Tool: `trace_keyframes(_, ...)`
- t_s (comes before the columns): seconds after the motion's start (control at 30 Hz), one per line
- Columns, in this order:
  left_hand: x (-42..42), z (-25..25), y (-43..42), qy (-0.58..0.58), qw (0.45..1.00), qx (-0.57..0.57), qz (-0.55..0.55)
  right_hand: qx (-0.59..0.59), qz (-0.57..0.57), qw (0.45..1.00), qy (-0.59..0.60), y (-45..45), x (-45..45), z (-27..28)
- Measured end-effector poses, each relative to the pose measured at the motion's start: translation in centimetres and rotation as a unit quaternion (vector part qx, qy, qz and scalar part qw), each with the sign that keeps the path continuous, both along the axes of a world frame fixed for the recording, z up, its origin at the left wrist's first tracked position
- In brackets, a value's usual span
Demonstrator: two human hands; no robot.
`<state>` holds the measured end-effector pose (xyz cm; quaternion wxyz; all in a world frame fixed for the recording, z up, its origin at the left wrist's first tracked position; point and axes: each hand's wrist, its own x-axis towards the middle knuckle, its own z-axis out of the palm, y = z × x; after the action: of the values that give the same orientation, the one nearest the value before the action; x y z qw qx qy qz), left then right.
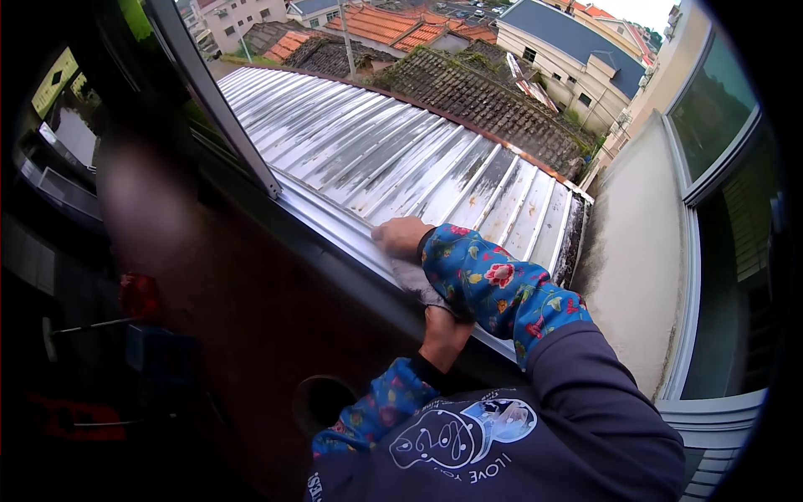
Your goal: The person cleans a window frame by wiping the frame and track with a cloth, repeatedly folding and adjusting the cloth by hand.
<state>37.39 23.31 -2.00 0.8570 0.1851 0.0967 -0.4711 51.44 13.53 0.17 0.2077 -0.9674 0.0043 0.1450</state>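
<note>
My right hand is closed over the upper end of a greyish-white cloth at the aluminium window track. The cloth hangs down from it, bunched over the inner side of the sill. Lower down, my left hand is closed at the cloth's lower end, below my right forearm. That forearm hides part of its fingers. Both arms wear blue floral sleeve covers with dark cuffs.
Outside the open window lies a ribbed metal roof, with tiled roofs beyond. A window pane frame stands left of the opening. An outer wall rises on the right. Indoors, a dark surface with a round hole is dim.
</note>
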Motion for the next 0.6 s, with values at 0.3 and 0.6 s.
trace_keyframes(0.3,-7.1,0.1,-1.8,0.014,0.997,-0.032,-0.072,-0.009,0.000,1.000,-0.016,-2.5,-8.3,-0.9)
trace_keyframes(0.6,-12.9,0.4,-2.1,-0.024,0.989,-0.049,-0.135,-0.014,0.004,0.999,-0.051,-4.2,-15.9,-1.1)
